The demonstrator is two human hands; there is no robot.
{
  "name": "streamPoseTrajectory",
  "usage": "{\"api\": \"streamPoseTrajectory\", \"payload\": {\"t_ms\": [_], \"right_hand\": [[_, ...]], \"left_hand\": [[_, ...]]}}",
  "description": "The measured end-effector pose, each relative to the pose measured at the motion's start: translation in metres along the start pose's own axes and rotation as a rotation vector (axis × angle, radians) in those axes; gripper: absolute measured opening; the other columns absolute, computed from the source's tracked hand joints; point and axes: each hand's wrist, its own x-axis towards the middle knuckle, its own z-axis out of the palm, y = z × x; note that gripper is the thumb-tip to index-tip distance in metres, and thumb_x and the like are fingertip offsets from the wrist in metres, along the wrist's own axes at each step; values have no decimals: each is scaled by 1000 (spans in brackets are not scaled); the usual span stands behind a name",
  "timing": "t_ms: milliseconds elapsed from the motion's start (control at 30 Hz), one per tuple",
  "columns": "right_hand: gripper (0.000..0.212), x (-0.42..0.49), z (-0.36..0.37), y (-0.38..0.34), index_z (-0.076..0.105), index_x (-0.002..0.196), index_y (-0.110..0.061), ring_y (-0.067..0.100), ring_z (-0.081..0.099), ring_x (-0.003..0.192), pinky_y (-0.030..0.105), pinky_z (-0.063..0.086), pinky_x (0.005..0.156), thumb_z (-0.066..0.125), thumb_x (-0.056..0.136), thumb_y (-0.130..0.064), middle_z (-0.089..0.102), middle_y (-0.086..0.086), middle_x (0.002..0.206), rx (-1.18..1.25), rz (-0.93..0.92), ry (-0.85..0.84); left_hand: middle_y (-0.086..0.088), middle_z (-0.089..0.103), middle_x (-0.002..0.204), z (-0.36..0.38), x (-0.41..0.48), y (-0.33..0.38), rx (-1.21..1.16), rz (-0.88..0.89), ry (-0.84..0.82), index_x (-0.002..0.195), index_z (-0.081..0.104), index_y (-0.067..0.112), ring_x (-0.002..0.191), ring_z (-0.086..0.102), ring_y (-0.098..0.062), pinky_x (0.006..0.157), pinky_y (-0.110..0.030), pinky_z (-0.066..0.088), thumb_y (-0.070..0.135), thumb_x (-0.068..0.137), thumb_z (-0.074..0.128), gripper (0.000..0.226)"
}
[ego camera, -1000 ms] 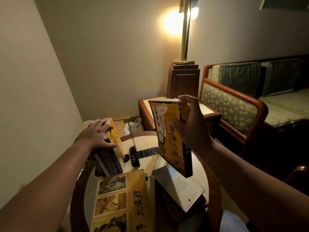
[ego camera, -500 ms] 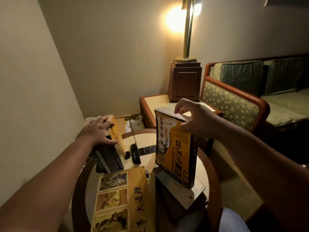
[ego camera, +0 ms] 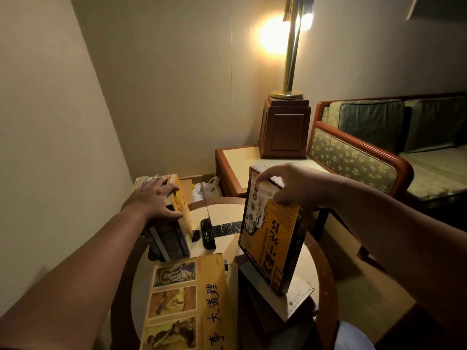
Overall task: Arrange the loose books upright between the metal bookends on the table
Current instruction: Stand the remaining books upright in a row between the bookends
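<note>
One wide-angle view, worn on the head, looks forward and down from close above the round bench (ego camera: 222, 213), facing a wall corner (ego camera: 103, 97); the lamp (ego camera: 290, 59) and sofa (ego camera: 353, 157) stand farther off, right.

Glossy yellow book (ego camera: 271, 238); wood-rimmed table (ego camera: 326, 281); brass lamp pole (ego camera: 290, 56).

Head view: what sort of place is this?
Likely a living room or hotel lounge corner, dimly lit: an upholstered wooden-framed sofa, a lit brass lamp on a side table, and a small round table with books on it.
</note>
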Motion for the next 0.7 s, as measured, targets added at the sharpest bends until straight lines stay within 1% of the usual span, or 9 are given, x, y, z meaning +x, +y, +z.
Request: {"api": "streamPoseTrajectory", "payload": {"t_ms": [67,133,167,267,400,500,567,633,700], "right_hand": [[61,3,3,-7,53,137,-33,20,70,87,23,56,54,65,89,2,56,5,134,5,-11,12],[61,6,5,-17,53,138,-32,15,67,80,20,54,51,66,89,1,55,2,129,-10,-40,53],[61,8,5,-24,54,138,-32,15,67,81,21,55,52,66,88,1,54,1,129,-16,-62,81],[59,14,-2,-48,55,138,-28,26,70,93,31,62,61,67,87,-1,55,6,132,-22,-114,175],[56,22,-13,-90,56,140,-23,31,68,95,35,63,68,66,88,-4,56,8,126,2,-181,288],[51,30,-19,-127,54,140,-20,26,66,94,29,61,68,65,91,-10,56,0,115,-85,-221,365],[46,38,-21,-148,55,136,-16,27,66,100,34,60,78,64,91,-13,59,0,114,-138,-234,398],[45,50,-21,-161,59,131,-11,31,67,106,42,58,86,63,87,-15,66,9,118,-149,-240,419],[43,64,-17,-168,61,127,-9,32,67,105,40,57,83,64,85,-15,67,13,116,-135,-218,433]], "left_hand": [[2,13,164,0,0,0,7,2,-3,144,35,42,148,18,-30,113,-53,29,73,69,69,88],[2,12,164,-1,-1,1,7,3,-4,144,35,41,148,18,-29,113,-53,29,72,69,69,88],[2,12,164,-2,-1,2,5,3,-4,144,35,41,148,17,-29,113,-53,29,72,69,69,88],[3,13,164,-3,-2,3,-1,1,-3,144,35,41,148,17,-29,113,-52,29,71,70,69,87],[4,11,164,-5,-6,6,-13,3,-3,145,34,42,149,14,-28,115,-51,26,71,70,69,87],[4,12,164,-8,-8,10,-20,-7,3,146,34,41,149,14,-25,118,-50,24,69,70,71,88],[3,17,163,-8,-10,12,-7,5,33,144,36,40,148,19,-25,116,-48,27,68,69,73,88],[2,24,160,-7,-14,13,-10,26,85,141,40,39,144,26,-25,112,-47,34,66,66,76,88],[4,30,156,-6,-17,13,-42,30,127,140,42,38,140,33,-24,106,-46,41,64,63,78,89]]}}
